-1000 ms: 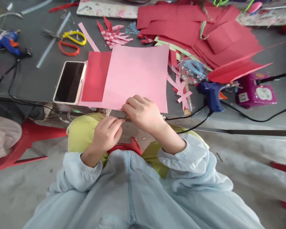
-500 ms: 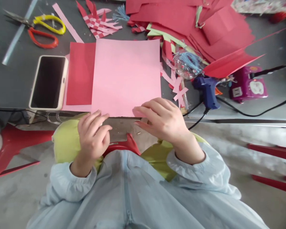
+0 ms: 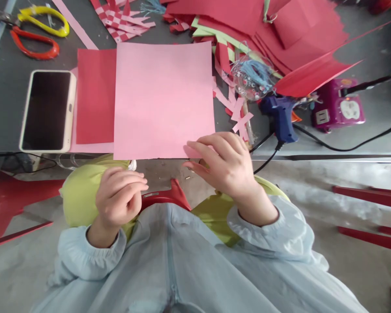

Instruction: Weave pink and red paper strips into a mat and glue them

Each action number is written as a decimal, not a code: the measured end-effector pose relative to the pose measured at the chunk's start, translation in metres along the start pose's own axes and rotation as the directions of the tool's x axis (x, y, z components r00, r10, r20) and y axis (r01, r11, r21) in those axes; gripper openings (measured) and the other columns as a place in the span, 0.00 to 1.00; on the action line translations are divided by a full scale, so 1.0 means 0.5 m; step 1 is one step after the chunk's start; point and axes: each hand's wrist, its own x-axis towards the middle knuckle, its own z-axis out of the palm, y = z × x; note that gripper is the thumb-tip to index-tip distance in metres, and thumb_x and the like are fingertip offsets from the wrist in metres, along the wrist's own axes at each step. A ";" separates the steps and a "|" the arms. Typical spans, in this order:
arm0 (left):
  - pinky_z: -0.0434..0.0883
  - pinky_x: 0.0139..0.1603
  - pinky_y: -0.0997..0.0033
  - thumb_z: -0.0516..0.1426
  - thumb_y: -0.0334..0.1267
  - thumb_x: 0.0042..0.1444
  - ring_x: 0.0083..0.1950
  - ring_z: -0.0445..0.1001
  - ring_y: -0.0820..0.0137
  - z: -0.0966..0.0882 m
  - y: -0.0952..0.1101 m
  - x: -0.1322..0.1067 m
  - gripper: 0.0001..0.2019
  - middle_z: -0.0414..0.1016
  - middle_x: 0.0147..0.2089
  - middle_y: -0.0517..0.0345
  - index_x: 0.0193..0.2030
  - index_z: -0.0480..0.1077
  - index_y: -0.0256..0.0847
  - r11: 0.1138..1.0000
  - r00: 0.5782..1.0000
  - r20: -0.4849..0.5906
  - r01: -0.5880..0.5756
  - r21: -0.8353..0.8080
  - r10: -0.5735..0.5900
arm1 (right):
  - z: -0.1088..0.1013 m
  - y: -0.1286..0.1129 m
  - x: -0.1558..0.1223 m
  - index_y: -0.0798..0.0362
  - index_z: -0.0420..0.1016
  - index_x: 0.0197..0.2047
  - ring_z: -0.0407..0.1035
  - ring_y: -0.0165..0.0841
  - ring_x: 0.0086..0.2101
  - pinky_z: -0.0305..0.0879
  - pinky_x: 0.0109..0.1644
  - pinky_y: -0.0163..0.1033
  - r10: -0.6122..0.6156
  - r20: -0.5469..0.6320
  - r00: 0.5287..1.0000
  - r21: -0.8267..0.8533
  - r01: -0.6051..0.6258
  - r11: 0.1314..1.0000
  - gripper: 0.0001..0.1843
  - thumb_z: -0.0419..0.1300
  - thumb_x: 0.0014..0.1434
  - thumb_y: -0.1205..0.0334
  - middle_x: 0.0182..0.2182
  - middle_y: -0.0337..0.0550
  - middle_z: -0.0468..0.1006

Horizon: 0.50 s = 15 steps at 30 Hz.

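A large pink paper sheet (image 3: 163, 95) lies at the table's front edge, partly over a smaller red sheet (image 3: 96, 95). My right hand (image 3: 226, 161) rests its fingertips on the pink sheet's near right corner. Its thumb is apart from the fingers, just off the front edge. Away from the paper, my left hand (image 3: 119, 195) hovers over my lap. Those fingers are curled together, with nothing seen in them. Another pink sheet (image 3: 94, 148) peeks out beneath the red one.
Left of the papers are a phone (image 3: 47, 111) and scissors (image 3: 35, 34). Behind lie woven paper strips (image 3: 120, 21) and red sheets (image 3: 228, 15). To the right are pink strips (image 3: 237, 115), a bag of beads (image 3: 252, 76), a blue glue gun (image 3: 278, 117) and a purple power block (image 3: 339, 106).
My left hand has come off the pink sheet's near left corner and drawn back toward my lap. My right hand stays at the near right corner. The view has shifted slightly.
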 end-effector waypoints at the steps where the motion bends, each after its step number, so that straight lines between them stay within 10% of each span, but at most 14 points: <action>1: 0.78 0.42 0.64 0.56 0.19 0.50 0.36 0.82 0.68 0.002 0.003 0.000 0.14 0.81 0.31 0.62 0.32 0.72 0.44 0.999 1.000 0.014 0.008 -0.039 -0.007 | 0.004 -0.014 0.011 0.49 0.77 0.52 0.70 0.41 0.43 0.63 0.48 0.47 -0.008 0.010 1.000 0.001 0.008 1.000 0.18 0.57 0.69 0.48 0.43 0.50 0.81; 15: 0.79 0.40 0.70 0.51 0.21 0.55 0.36 0.82 0.70 -0.010 0.004 -0.009 0.15 0.83 0.33 0.58 0.31 0.74 0.44 0.999 0.999 0.004 0.053 0.010 -0.053 | 0.068 -0.138 0.122 0.52 0.78 0.34 0.65 0.37 0.35 0.58 0.40 0.44 -0.145 -0.010 0.989 -0.044 0.145 0.989 0.15 0.54 0.68 0.70 0.34 0.46 0.80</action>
